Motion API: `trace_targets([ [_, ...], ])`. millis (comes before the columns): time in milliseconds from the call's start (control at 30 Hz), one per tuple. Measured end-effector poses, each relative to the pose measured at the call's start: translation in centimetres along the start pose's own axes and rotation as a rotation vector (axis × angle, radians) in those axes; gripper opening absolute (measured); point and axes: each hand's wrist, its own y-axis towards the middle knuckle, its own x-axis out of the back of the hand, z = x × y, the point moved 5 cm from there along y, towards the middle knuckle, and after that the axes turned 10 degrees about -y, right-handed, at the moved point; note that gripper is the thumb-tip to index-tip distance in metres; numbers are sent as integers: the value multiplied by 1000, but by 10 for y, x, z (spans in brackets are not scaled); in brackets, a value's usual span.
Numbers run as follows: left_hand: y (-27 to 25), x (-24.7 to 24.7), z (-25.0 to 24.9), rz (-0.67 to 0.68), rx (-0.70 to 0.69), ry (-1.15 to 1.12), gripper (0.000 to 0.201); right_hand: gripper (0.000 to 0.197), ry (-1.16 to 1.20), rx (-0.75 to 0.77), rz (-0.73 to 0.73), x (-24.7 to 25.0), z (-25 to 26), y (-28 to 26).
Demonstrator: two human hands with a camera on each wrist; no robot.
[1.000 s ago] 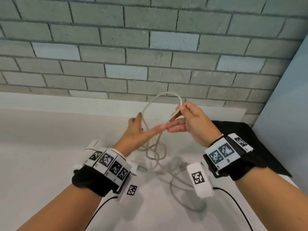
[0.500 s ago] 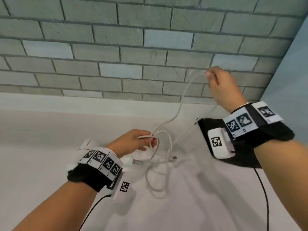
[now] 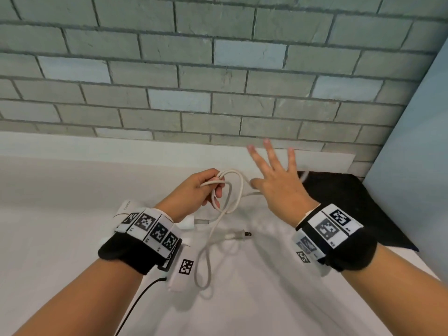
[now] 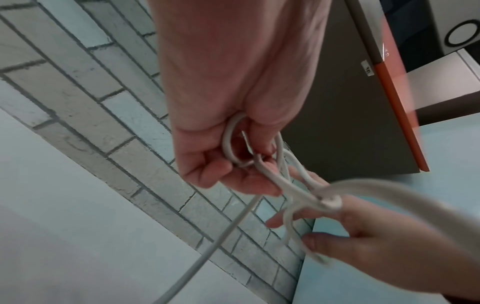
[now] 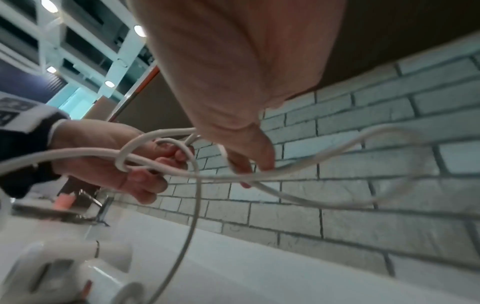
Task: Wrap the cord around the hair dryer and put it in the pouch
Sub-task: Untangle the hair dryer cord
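L hand (image 3: 194,190) is curled round a bunch of loops of the thin white rubbery cord (image 3: 238,187), held up above the white bench (image 3: 72,238); fingers closed on the bundle, confirmed in L wrist view, where the strands cross under the fingertips. R hand (image 3: 278,185) is spread, three fingers fanned straight toward the grey brick wall (image 3: 218,81); head view shows nothing gripped. R wrist view shows thumb and a finger near a cord strand that runs under them, contact uncertain, so I read it as open w/ cord draped or brushing, not pinched. Cord run: from L hand's loops one strand goes right toward R hand and on toward the flat black fabric pouch (image 3: 351,204) at far right; another drops down to the bench, makes a long slack loop toward the viewer, and ends in the two-prong plug (image 3: 240,235) lying flat, prongs pointing right. White plastic hair dryer (image 3: 189,223) lies on the bench just below and behind L wrist, mostly hidden by the wristband; only the cord-exit end shows. Key relation: dryer sits directly under L hand, well left of the pouch; R hand is between the two, nearer the pouch. Judgement: cord is gathered but not yet wound on the dryer body, pouch step untouched. Slack loop could snag on the plug.
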Motion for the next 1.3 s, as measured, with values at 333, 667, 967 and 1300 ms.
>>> trace_targets([
  [333,5,9,-1,-173,9,-78,29,19,802,149,-429,10,18,-8],
  [667,-2,24,3,-191,54,-157,25,23,872,-181,-335,-8,-25,9],
  [967,-3,36,-1,-232,54,-194,25,22,550,-738,70,-89,-107,-8],
  [1300,5,12,4,-249,56,-177,26,22,801,120,-317,21,25,4],
])
